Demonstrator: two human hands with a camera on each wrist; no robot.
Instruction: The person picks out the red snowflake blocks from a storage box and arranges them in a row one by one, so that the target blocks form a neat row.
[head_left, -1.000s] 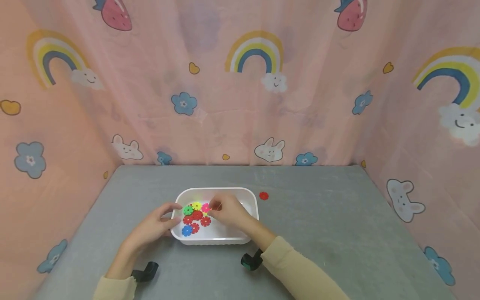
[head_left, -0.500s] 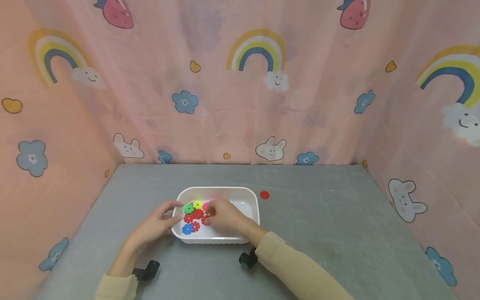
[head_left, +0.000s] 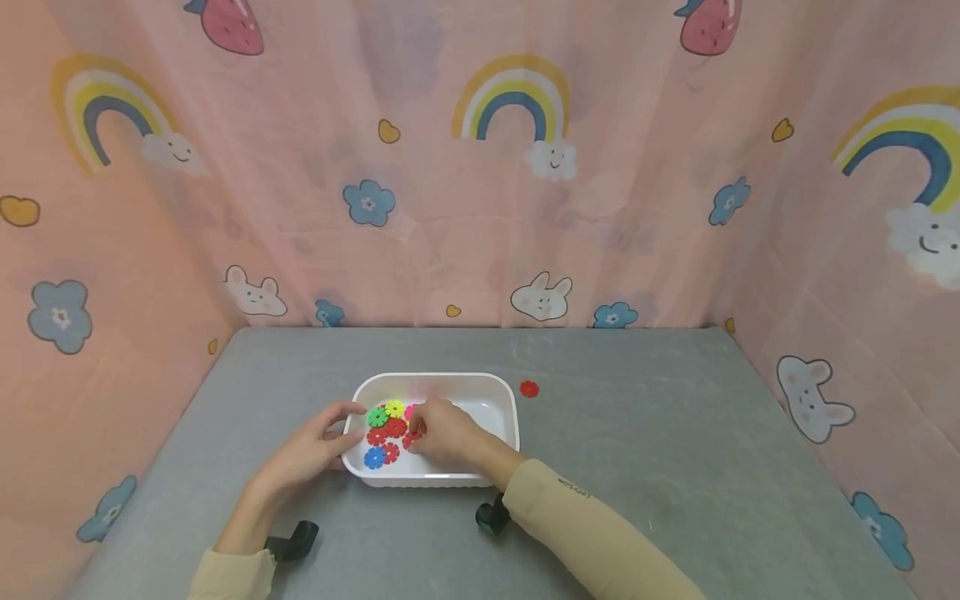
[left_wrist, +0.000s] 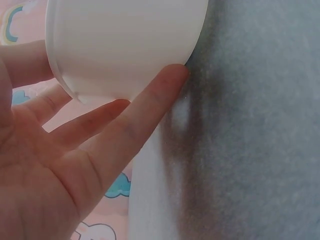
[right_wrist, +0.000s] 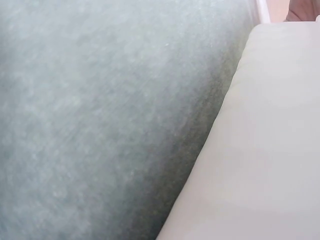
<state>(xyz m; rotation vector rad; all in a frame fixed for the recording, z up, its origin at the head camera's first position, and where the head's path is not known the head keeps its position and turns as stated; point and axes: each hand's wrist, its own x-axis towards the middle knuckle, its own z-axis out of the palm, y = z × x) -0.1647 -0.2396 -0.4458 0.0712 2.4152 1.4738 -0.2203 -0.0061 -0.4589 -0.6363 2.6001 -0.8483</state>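
On the table stands a white plastic tray [head_left: 431, 481] holding several flower-shaped plastic discs in its left half. A green disc [head_left: 377, 417], a yellow disc [head_left: 395, 409] and a blue disc [head_left: 374, 457] lie among red ones [head_left: 395, 427]. At the tray's left end my left hand [head_left: 311, 450] grips the rim, its other fingers against the outer wall in the left wrist view. My right hand [head_left: 447, 432] reaches inside with curled fingers, beside a red disc [head_left: 408, 441] and a partly covered pink disc [head_left: 410, 412]. Whether its fingertips pinch a disc is hidden.
A single red disc [head_left: 529, 389] lies on the grey table [head_left: 637, 450] right of the tray. Patterned pink cloth [head_left: 450, 233] hangs around the back and sides. Dark camera mounts [head_left: 296, 542] are at both wrists.
My right hand has shifted slightly left and towards the near side inside the tray, now partly covering the red and pink discs. My left hand stays on the rim.
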